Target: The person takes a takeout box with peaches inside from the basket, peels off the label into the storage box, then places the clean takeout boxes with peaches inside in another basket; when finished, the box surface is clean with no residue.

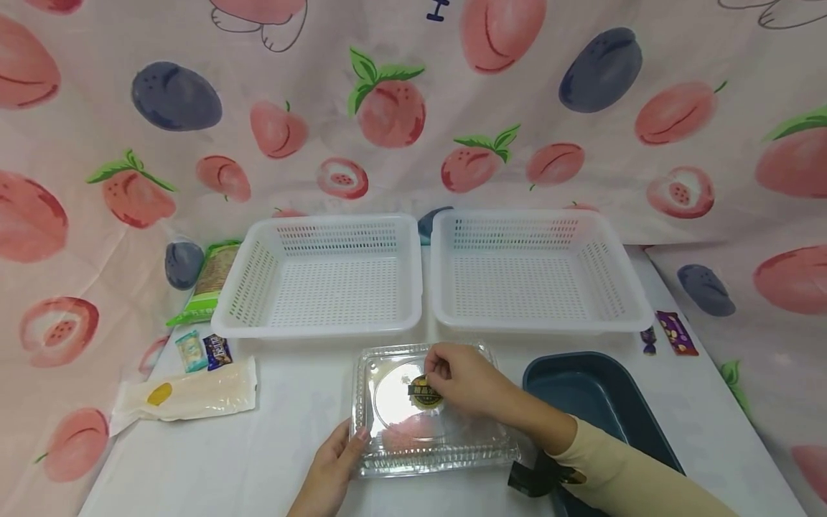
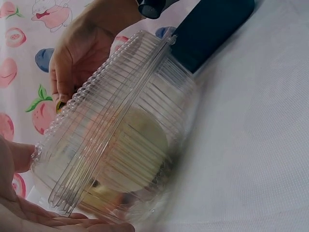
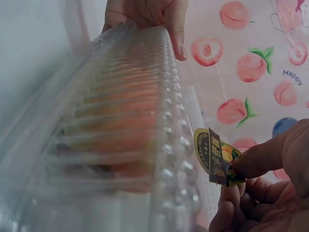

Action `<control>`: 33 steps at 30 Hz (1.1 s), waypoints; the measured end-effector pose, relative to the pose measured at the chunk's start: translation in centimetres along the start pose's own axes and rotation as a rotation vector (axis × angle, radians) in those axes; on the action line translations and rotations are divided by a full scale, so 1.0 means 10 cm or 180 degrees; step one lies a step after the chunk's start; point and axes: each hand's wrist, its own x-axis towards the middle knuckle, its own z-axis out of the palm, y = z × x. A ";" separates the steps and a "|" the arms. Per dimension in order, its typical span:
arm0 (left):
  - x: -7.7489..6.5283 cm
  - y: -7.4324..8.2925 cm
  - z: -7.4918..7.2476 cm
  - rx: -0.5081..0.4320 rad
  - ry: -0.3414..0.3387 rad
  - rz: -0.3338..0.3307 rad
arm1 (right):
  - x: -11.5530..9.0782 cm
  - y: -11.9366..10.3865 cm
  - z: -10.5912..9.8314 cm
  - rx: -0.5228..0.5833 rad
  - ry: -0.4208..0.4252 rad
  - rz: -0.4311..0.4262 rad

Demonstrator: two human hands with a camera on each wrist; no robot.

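Note:
A clear plastic clamshell box stands at the front middle of the table, its lid closed. Round pale and reddish fruit shows through its ribbed wall in the left wrist view. My left hand grips the box at its left edge, thumb over the lid side and fingers underneath. Between thumb and fingers my right hand pinches a round black-and-gold sticker by its edge. In the right wrist view the sticker stands off the lid, with a gap between them.
Two white perforated baskets stand side by side behind the box. A dark blue tray lies to the right, partly under my right forearm. Small wrapped snacks lie at far right; a green bag, snack packets and a cream packet lie left.

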 end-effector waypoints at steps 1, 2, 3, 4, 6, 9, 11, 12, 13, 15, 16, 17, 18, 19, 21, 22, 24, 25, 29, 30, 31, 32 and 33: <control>0.00 0.00 0.00 0.0003 -0.0001 -0.0001 | 0.00 0.01 -0.01 0.0040 -0.0009 -0.0007; 0.00 0.00 0.00 0.0008 0.0001 -0.0002 | -0.01 0.01 -0.03 0.0056 -0.0020 -0.0008; 0.00 0.00 0.00 0.0011 0.0003 -0.0011 | -0.02 0.01 -0.05 0.0083 -0.0035 -0.0013; 0.00 0.00 -0.01 0.0014 0.0004 -0.0012 | -0.03 0.01 -0.07 0.0101 -0.0050 -0.0017; 0.00 0.01 0.00 0.0014 0.0006 -0.0015 | -0.05 0.01 -0.11 0.0126 -0.0078 -0.0002; 0.00 0.00 0.00 0.0006 0.0005 -0.0014 | -0.07 0.02 -0.19 0.0160 -0.0124 0.0035; 0.01 0.00 -0.01 -0.0005 -0.0001 -0.0011 | -0.09 0.03 -0.24 0.0162 -0.0136 0.0070; 0.01 -0.01 -0.01 -0.0009 -0.0003 -0.0007 | -0.10 0.04 -0.26 0.0160 -0.0131 0.0091; 0.01 -0.01 -0.01 -0.0015 -0.0011 -0.0007 | -0.11 0.05 -0.29 0.0170 -0.0131 0.0105; 0.01 -0.01 -0.02 -0.0023 -0.0026 -0.0012 | -0.14 0.06 -0.34 0.0172 -0.0115 0.0152; 0.01 -0.01 -0.02 -0.0023 -0.0029 -0.0016 | -0.15 0.06 -0.37 0.0171 -0.0104 0.0175; 0.01 -0.01 -0.02 -0.0027 -0.0033 -0.0021 | -0.16 0.07 -0.40 0.0168 -0.0085 0.0196; 0.01 -0.01 -0.02 -0.0024 -0.0031 -0.0023 | -0.18 0.08 -0.43 0.0165 -0.0066 0.0219; 0.01 -0.01 -0.03 -0.0026 -0.0033 -0.0026 | -0.20 0.08 -0.45 0.0166 -0.0055 0.0229; 0.01 -0.01 -0.03 -0.0022 -0.0029 -0.0023 | -0.24 0.11 -0.51 0.0157 -0.0027 0.0263; 0.01 -0.01 -0.03 -0.0019 -0.0028 -0.0018 | -0.25 0.13 -0.53 0.0157 -0.0018 0.0261; 0.01 -0.01 -0.03 -0.0014 -0.0034 -0.0015 | -0.30 0.17 -0.58 0.0146 -0.0011 0.0274; 0.01 -0.01 -0.03 -0.0014 -0.0040 -0.0016 | -0.32 0.19 -0.61 0.0146 -0.0010 0.0276; 0.03 -0.01 -0.03 0.0023 -0.0051 -0.0018 | -0.41 0.29 -0.74 0.0129 -0.0004 0.0297; 0.03 -0.01 -0.03 0.0029 -0.0056 -0.0017 | -0.44 0.32 -0.77 0.0130 0.0000 0.0296; 0.04 -0.02 -0.03 0.0018 -0.0061 -0.0013 | -0.46 0.34 -0.80 0.0128 0.0000 0.0284; 0.05 -0.04 -0.04 0.0017 -0.0068 0.0001 | -0.49 0.37 -0.83 0.0120 0.0007 0.0281; 0.06 -0.06 -0.04 0.0000 -0.0083 0.0014 | -0.51 0.40 -0.85 0.0106 0.0017 0.0269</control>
